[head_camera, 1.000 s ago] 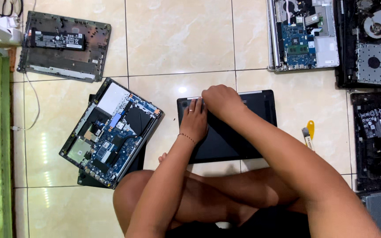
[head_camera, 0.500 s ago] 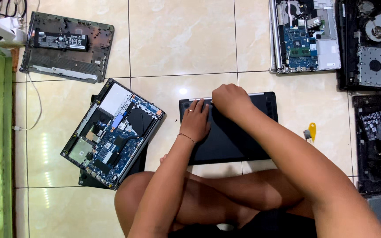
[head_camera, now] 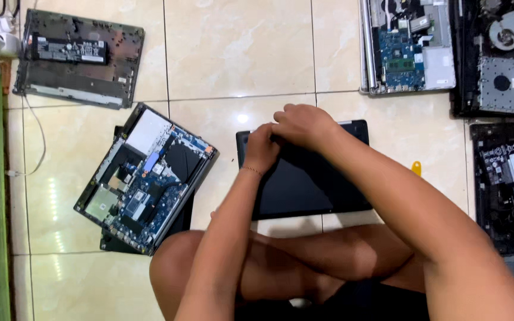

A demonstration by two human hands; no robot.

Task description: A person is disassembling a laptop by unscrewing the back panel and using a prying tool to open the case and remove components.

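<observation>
Two hands: both meet at the far edge of the black laptop (head_camera: 304,184), left of its middle.
Look: flat, matte black slab, rounded corners, plain surface (partly hidden by the forearms).
Place: on the tiled floor (head_camera: 239,53), just in front of the crossed legs.
Axis: long side runs left to right, far edge tilted slightly.
Left hand (head_camera: 261,148): fingers curled, pressing on the far edge.
Right hand (head_camera: 304,125): fingers bent over that same edge, touching the left hand; whether it grips, I cannot tell.
Nearby: opened laptop base (head_camera: 144,178) to the left, angled.
</observation>
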